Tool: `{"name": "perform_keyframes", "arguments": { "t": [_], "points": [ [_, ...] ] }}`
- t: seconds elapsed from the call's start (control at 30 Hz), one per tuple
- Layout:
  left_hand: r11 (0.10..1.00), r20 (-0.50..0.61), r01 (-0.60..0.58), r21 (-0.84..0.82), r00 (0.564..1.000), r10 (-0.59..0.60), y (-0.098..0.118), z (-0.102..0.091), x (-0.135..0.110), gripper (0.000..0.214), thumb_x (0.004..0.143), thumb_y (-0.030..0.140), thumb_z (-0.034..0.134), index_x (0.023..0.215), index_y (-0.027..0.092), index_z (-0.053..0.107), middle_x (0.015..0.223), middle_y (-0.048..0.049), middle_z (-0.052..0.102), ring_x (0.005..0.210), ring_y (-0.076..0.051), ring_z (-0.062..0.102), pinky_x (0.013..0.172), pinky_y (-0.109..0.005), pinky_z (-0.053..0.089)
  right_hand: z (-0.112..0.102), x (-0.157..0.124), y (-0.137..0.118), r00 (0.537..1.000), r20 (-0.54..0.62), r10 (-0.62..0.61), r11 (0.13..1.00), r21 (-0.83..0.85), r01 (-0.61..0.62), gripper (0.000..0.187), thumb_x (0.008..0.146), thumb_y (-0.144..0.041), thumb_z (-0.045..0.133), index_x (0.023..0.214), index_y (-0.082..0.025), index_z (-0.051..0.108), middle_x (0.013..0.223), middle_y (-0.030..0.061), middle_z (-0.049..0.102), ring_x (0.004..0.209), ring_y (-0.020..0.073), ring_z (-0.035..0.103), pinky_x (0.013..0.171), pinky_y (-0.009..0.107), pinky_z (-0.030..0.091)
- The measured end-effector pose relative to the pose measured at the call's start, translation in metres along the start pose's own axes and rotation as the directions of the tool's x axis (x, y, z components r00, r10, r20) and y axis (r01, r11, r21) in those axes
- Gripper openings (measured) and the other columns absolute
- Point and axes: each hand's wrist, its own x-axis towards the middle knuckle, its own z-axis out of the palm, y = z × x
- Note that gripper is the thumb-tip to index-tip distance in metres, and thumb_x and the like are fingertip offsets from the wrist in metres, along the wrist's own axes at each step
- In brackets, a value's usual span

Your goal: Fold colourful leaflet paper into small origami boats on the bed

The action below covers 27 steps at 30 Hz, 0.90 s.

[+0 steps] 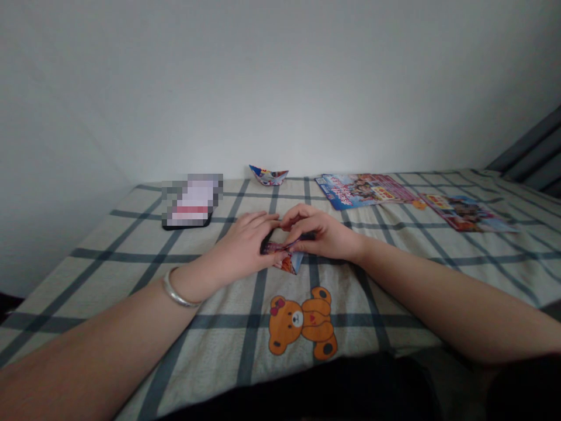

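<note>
Right hand (322,234) first, in the head view: it comes in with bent fingers, thumb and forefinger pinched together on a small folded paper (289,264). Opposite it, the left hand (252,237) lies palm down, its thumb along the paper's near side and its other fingers stretched out beyond, their tips close by the right hand's fingers. Whether those fingers also grip the paper underneath I can't tell from here. The folded piece sits between the two hands, low over the checked cloth (228,333), a printed corner pointing toward the person, much of the rest covered by fingers.

There's a silver bangle (177,292) round the left wrist. Just nearer the person than the paper, a brown bear print (307,321) with a red bow lies sideways on the cloth.

Farther back, close to the pale wall (263,88), stands a paper boat (268,175) in bright printed colours. Off to its left lies a phone (193,202), its screen blurred into blocks, a dark edge showing at the near end. Over on the right are a blue and pink flyer (363,190) and, nearer, a second flyer (468,211), both lying flat.
</note>
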Motion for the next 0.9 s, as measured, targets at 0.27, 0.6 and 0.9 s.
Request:
{"name": "perform_keyframes", "arguments": {
  "t": [0.27,0.6,0.9],
  "points": [
    [0.996,-0.021,0.038,-0.083,0.999,-0.04,0.003,-0.003,0.002,0.054,0.077,0.045,0.071,0.119,0.015,0.055,0.123,-0.0128,0.059,0.119,-0.029,0.051,0.104,-0.045,0.039,0.001,-0.001,0.0,1.0,-0.019,-0.002,1.0,0.002,0.003,0.004,0.082,-0.016,0.07,0.085,-0.018,0.069,0.107,0.0074,0.059,0.106,0.0165,0.058,0.097,0.037,0.048],
    [0.957,-0.084,0.108,-0.268,0.987,-0.135,0.011,-0.009,0.001,0.056,0.08,0.04,0.067,0.128,0.019,0.048,0.116,-0.0086,0.06,0.105,-0.025,0.057,0.093,-0.04,0.046,0.001,-0.001,0.001,0.997,-0.071,0.032,0.986,-0.158,-0.043,0.008,0.086,-0.023,0.066,0.086,-0.017,0.07,0.109,0.0093,0.059,0.107,0.0189,0.057,0.095,0.038,0.047],
    [0.936,-0.064,0.076,-0.344,0.993,-0.104,0.012,-0.011,0.0,0.055,0.083,0.036,0.065,0.132,0.02,0.049,0.123,-0.0091,0.06,0.111,-0.025,0.057,0.096,-0.04,0.045,0.003,0.002,0.0,0.959,0.03,0.283,0.937,-0.223,-0.27,0.023,0.092,-0.029,0.058,0.074,-0.016,0.064,0.073,0.0012,0.059,0.072,0.0129,0.054,0.069,0.026,0.042]
  ]
}}
